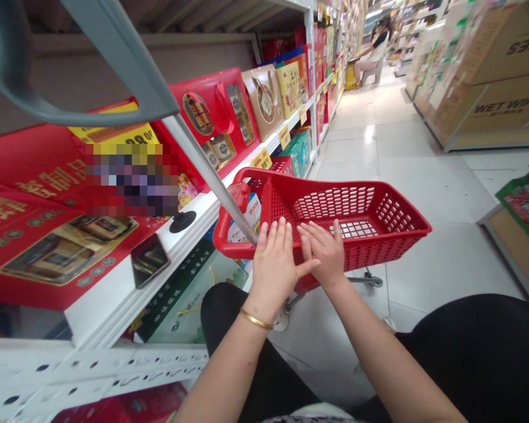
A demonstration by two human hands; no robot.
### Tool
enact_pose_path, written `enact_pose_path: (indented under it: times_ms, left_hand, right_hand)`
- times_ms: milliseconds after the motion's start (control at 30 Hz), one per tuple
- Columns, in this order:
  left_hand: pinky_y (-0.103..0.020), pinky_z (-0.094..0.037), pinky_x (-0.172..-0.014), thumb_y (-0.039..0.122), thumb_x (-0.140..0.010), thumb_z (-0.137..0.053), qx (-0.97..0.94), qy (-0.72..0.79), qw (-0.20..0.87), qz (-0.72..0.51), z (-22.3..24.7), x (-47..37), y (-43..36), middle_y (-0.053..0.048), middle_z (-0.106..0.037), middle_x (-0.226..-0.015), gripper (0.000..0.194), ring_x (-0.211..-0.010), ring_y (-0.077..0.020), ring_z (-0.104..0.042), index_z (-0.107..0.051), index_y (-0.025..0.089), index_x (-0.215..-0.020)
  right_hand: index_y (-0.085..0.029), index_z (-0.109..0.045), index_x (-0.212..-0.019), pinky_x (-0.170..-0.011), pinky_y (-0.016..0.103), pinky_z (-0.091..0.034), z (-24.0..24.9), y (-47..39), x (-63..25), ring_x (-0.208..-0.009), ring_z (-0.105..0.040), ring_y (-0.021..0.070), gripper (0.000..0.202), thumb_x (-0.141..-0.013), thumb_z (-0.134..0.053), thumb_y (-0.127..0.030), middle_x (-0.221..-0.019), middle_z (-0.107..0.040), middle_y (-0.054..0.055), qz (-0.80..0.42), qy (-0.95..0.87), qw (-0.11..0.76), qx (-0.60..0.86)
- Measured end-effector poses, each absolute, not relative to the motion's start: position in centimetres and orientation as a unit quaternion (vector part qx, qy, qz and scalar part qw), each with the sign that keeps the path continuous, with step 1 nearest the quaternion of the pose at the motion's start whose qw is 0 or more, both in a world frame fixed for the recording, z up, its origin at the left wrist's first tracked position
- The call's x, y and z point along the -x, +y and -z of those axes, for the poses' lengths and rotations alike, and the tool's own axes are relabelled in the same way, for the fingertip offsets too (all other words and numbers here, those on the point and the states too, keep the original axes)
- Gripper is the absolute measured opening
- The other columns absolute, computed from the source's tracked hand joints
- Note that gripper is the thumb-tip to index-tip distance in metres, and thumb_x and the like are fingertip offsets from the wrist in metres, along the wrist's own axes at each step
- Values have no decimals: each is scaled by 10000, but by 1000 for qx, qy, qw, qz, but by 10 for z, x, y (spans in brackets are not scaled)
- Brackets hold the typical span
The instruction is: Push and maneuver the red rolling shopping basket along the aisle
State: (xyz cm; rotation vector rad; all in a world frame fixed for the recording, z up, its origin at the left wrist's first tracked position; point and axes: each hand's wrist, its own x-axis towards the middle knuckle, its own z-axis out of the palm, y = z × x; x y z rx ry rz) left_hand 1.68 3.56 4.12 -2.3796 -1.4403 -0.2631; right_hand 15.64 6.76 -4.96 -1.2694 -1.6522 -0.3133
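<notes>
A red plastic basket cart [361, 249] with perforated sides stands in front of my knees, its grey metal pole and handle [194, 147] rising to the upper left. My left hand [275, 264], above a gold bangle [256, 319], lies palm down at the basket's near edge, fingers stretched out. Close on its right, my right hand [324, 252] is spread over the same edge, with the left thumb reaching across to it. Neither hand is seen holding anything.
Shelves on the left hold red gift boxes [216, 123], and a phone [150, 260] rests on the shelf edge [110, 311]. Cardboard cartons [502, 106] stand at the right. A person [372, 53] sits on a stool far down the aisle.
</notes>
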Motion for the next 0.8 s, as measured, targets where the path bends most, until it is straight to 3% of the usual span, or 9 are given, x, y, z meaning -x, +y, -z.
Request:
enact_pose_path:
  times_ms: [267,467,533,667,800]
  left_hand:
    - [-483,-59,-1327,804,-955,-316,838,-507,172,106,-39,-22,35,-228,-378,-1634,1018,-1549,-319,-341,-418,-14,-1552]
    - [-499,-59,-1325,736,-1004,-286,835,-513,171,101,-39,-22,36,-226,-374,-1636,933,-1547,-318,-344,-425,-7,-1550]
    - [-503,-63,-1323,737,-1006,-262,836,-513,171,93,-40,-20,36,-220,-369,-1640,931,-1549,-314,-340,-418,2,-1556]
    - [-500,-58,-1324,781,-983,-235,839,-508,174,89,-41,-20,35,-223,-357,-1645,992,-1559,-309,-320,-382,-4,-1573]
    - [-496,-60,-1327,764,-989,-273,839,-509,166,96,-39,-23,37,-219,-345,-1651,972,-1562,-316,-310,-391,-9,-1567]
  right_hand:
    - [-256,-771,-1067,-1261,683,-108,76,79,-222,-1216,-691,258,318,-1047,-454,-251,-1138,-796,15,172,-532,532,636]
    - [-256,-745,-1147,-1262,521,-276,52,72,-163,-1243,-671,205,272,-1036,-498,-236,-1214,-775,15,127,-627,513,573]
    - [-261,-727,-1194,-1292,527,-212,49,69,-157,-1267,-657,195,267,-1033,-515,-237,-1243,-764,11,127,-656,501,550]
    - [-276,-709,-1240,-1288,655,-55,63,70,-187,-1308,-633,238,293,-1032,-506,-239,-1266,-754,16,169,-628,494,577]
    - [-244,-701,-1267,-1269,668,-147,73,76,-205,-1349,-599,274,333,-1038,-460,-230,-1295,-739,52,179,-574,515,610]
